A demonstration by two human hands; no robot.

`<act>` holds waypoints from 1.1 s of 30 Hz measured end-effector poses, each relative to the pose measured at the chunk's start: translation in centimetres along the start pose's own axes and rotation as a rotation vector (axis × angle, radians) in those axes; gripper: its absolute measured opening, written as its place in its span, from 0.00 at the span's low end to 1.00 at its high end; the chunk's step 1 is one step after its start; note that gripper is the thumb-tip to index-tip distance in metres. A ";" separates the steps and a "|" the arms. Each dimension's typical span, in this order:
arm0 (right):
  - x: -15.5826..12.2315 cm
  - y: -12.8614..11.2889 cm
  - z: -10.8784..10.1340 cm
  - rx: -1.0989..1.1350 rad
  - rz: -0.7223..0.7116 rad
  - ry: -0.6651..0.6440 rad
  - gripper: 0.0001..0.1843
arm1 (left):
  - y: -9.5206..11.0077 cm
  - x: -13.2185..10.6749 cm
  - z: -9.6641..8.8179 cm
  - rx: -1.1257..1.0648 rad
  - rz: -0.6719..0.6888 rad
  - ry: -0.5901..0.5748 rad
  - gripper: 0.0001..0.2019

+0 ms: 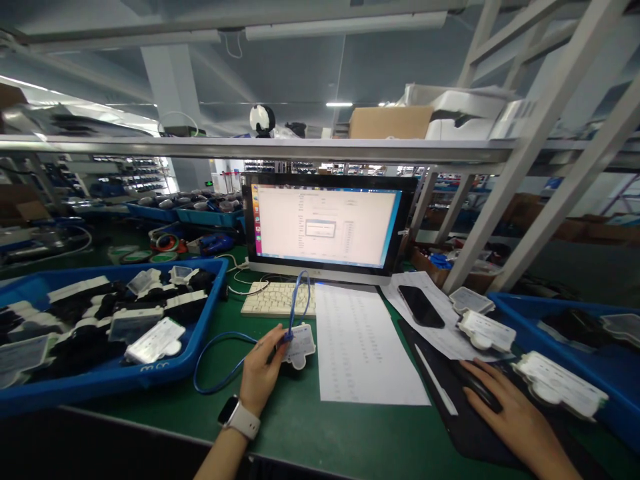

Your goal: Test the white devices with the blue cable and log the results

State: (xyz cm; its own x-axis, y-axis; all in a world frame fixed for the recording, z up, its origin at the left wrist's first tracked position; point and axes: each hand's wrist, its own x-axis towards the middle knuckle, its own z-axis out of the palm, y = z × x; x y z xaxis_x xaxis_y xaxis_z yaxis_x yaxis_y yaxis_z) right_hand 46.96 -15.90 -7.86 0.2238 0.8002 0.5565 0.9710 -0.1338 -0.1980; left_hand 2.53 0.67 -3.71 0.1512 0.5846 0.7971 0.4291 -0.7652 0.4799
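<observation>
My left hand (pixel 260 370), with a white watch on the wrist, grips a small white device (pixel 300 345) lying on the green bench. A blue cable (pixel 295 300) is plugged into that device and loops away to the left. My right hand (pixel 505 407) rests over a black mouse (pixel 477 387) on a dark mat, fingers curved around it. In front of me stands a monitor (pixel 325 227) showing a bright window with a small dialog box. A white keyboard (pixel 277 299) sits below it.
A blue tray (pixel 200 333) of white and black devices fills the left. Another blue tray (pixel 560 307) is at the right, with white devices (pixel 487 330) beside it. A printed sheet (pixel 360 347) and a black phone (pixel 421 306) lie centre-right. Metal shelf struts rise at right.
</observation>
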 end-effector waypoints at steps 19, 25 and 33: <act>0.1 0.8 0.6 0.016 -0.013 0.009 0.26 | 0.3 0.1 -0.2 -0.024 -0.030 -0.023 0.12; 0.2 0.7 0.6 -0.019 -0.025 0.023 0.27 | 0.3 0.2 -0.2 -0.025 -0.021 -0.013 0.12; 0.1 0.9 0.6 -0.041 -0.036 0.026 0.27 | 0.2 0.2 -0.2 -0.039 -0.008 -0.006 0.12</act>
State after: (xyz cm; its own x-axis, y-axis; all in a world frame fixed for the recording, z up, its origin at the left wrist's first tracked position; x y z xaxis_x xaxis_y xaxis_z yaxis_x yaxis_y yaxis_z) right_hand 47.85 -15.56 -8.48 0.1906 0.7895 0.5834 0.9809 -0.1296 -0.1450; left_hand 2.52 0.57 -3.39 0.1532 0.5926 0.7908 0.3957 -0.7701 0.5004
